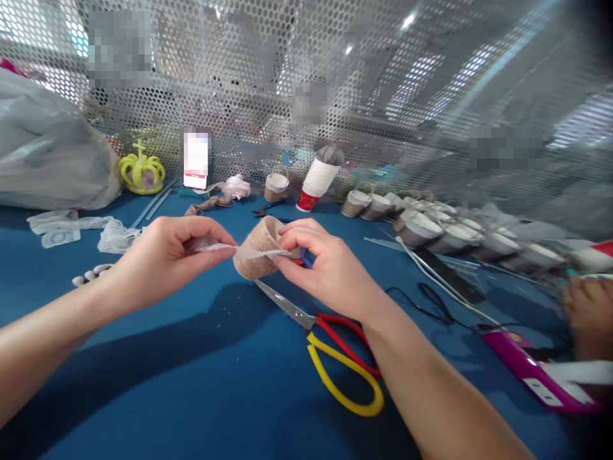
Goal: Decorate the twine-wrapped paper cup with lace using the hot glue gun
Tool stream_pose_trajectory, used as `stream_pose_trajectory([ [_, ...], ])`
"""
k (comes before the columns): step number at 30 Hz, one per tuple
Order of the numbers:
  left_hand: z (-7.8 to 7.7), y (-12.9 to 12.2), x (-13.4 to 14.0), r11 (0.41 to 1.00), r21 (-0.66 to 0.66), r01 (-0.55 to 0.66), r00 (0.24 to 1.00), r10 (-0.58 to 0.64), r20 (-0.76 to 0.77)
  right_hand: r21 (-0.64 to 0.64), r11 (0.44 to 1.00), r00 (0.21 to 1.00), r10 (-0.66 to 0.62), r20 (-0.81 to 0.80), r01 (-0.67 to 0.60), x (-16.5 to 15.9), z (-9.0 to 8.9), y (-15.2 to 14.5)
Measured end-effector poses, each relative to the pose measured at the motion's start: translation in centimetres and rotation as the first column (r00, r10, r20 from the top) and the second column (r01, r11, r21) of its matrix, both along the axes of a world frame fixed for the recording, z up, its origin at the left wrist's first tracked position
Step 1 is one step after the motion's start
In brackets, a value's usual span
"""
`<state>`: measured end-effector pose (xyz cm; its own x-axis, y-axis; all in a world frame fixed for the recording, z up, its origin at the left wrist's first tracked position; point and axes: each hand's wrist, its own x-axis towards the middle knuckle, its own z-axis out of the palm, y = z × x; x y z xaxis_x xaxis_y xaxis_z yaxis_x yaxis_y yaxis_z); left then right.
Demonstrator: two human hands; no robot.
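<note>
Pinching a white strip (pixel 253 253) between thumb and fingers, the left hand (pixel 165 255) holds it across a tilted, twine-wrapped cup (pixel 257 237), which the right hand (pixel 323 268) grips at the rim. The cup is between the hands, above the blue table (pixel 191 390), where scissors (pixel 297 314) lie just nearer. Farther back stand stacked paper cups (pixel 320 177) and a yellow crown (pixel 142 174).
</note>
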<state>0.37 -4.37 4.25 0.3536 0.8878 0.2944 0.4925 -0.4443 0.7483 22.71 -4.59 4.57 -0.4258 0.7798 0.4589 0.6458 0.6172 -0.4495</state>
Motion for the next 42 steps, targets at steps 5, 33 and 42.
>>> stream_pose_trajectory([
  [5,0.4,0.6,-0.5,0.999,-0.048,0.006,0.998,-0.003,0.06,-0.09,0.993,0.997,0.08,-0.004,-0.08,-0.4,0.5,-0.8],
  [33,-0.5,2.3,-0.8,0.966,-0.218,0.139,0.99,-0.126,0.07,-0.268,0.92,0.958,0.278,-0.065,-0.285,-0.7,0.6,-1.3],
  [42,-0.8,2.6,-0.9,0.95,-0.258,0.176,0.984,-0.164,0.065,-0.353,0.871,0.94,0.321,-0.115,-0.34,-0.6,0.6,-1.4],
])
